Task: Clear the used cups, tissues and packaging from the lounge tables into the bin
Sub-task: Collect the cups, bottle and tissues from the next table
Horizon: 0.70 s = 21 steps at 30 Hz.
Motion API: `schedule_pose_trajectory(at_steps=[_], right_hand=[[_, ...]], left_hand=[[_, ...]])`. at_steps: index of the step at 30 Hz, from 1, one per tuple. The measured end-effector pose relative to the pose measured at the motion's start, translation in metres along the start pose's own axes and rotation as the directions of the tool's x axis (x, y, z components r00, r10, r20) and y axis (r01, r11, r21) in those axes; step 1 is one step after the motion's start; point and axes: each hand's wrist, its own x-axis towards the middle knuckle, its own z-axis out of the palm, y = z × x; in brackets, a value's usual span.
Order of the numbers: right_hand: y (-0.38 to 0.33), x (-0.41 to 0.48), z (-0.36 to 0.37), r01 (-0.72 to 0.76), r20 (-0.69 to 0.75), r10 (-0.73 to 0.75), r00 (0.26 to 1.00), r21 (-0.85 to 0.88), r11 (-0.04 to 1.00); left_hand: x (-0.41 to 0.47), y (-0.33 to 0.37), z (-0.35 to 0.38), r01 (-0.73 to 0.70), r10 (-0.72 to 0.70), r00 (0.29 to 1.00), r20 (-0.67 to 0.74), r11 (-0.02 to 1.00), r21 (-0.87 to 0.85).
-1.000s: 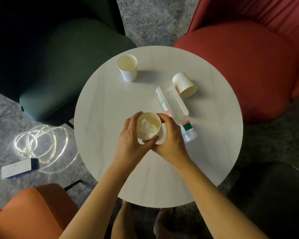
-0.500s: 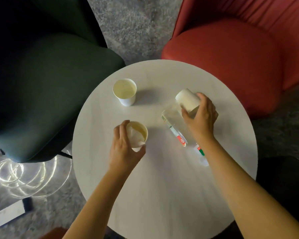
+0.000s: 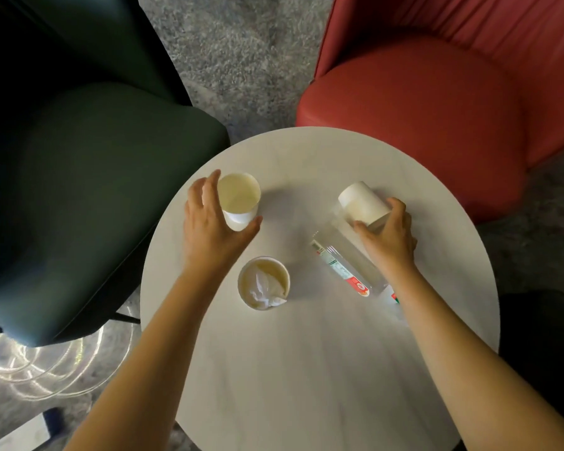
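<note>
Three white paper cups are on the round white table [image 3: 306, 369]. My left hand [image 3: 209, 229] curls round the upright empty cup [image 3: 238, 198] at the table's far left. My right hand [image 3: 388, 236] grips the tipped cup [image 3: 362, 201] at the far right, its base pointing away from me. Between my arms the third cup [image 3: 263, 283] stands upright with a crumpled tissue [image 3: 267, 291] inside. A clear plastic bottle [image 3: 342, 265] with a red and green label lies on its side, partly under my right wrist.
A dark green armchair [image 3: 79, 206] stands left of the table and a red armchair [image 3: 437, 109] at the far right. A glowing coiled cable [image 3: 30, 362] and a white box [image 3: 20, 434] lie on the grey carpet at lower left.
My left hand let go of the cup with the tissue and moved up to the far-left cup. My right hand stays on the tipped cup. The view shifted toward the chairs.
</note>
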Motion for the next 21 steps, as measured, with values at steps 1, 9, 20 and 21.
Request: schedule_pose_trajectory(at_steps=[1,9,20,21], right_hand=[[0.001,0.001,0.0,-0.022,0.005,0.022,1.0,0.001,1.0],[0.003,0.0,0.0,-0.001,-0.025,0.004,1.0,0.106,0.994],[-0.032,-0.032,-0.016,0.352,-0.116,-0.334,0.935,0.217,0.911],[-0.037,-0.036,-0.017,0.401,-0.125,-0.382,0.916,0.218,0.89]], left_hand=[[0.007,-0.003,0.004,0.02,-0.021,1.0,0.021,1.0,0.013],[0.027,-0.017,0.028,0.087,-0.085,0.993,0.085,0.996,-0.024],[0.018,0.018,0.003,-0.03,0.018,0.997,-0.077,0.989,-0.145],[0.015,0.025,-0.001,-0.038,0.024,0.996,-0.083,0.985,-0.169]])
